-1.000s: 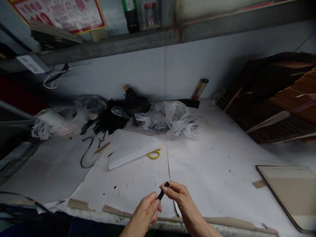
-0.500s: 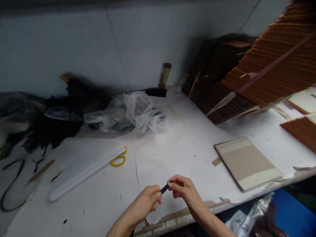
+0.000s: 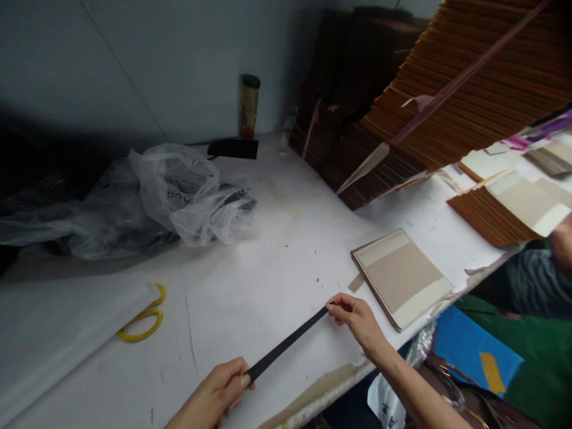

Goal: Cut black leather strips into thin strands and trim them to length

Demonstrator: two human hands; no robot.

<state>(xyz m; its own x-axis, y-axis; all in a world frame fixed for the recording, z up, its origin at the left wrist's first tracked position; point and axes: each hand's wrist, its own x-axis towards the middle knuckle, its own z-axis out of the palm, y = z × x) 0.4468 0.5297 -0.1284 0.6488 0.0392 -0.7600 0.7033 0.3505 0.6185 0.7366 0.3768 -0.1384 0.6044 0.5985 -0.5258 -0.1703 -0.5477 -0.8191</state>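
Yellow scissor handles (image 3: 139, 338) poke from under a white sheet (image 3: 89, 310) at left. Next, the left hand (image 3: 221, 387) pinches one end of a black strip (image 3: 288, 344), which runs straight above the white tabletop (image 3: 268, 280) to the right hand (image 3: 355, 319), pinching the other end. It looks light, pliable and hardly fragile (fabric or elastic, I cannot tell), best held by its flat ends.

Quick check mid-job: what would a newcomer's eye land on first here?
Probably the black strip, held out straight between the left hand and right hand at the lower middle. Next, the large brown stack with a pink band across it at upper right, then the yellow scissor handles poking out from under the white sheet at left.
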